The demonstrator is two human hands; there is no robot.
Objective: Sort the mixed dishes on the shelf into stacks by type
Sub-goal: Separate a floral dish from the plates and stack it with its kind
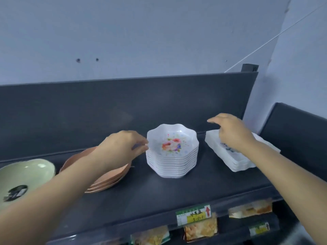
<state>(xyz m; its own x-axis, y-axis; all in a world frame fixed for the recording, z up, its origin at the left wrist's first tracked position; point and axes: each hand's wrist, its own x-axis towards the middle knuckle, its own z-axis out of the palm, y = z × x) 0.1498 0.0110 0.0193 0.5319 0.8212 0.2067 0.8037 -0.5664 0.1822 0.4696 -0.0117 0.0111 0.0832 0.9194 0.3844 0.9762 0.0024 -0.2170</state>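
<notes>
Mid-frame, the left hand (122, 147) seemingly pinches the floral bowl stack's (172, 152) rim; the right hand (233, 133) hovers over white trays (235, 160) at right.

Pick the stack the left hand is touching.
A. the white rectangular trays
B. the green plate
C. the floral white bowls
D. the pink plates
C: the left hand's fingertips meet the rim of the top bowl on the floral white bowls, while its forearm merely passes over the pink plates; the right hand is over the trays.
</notes>
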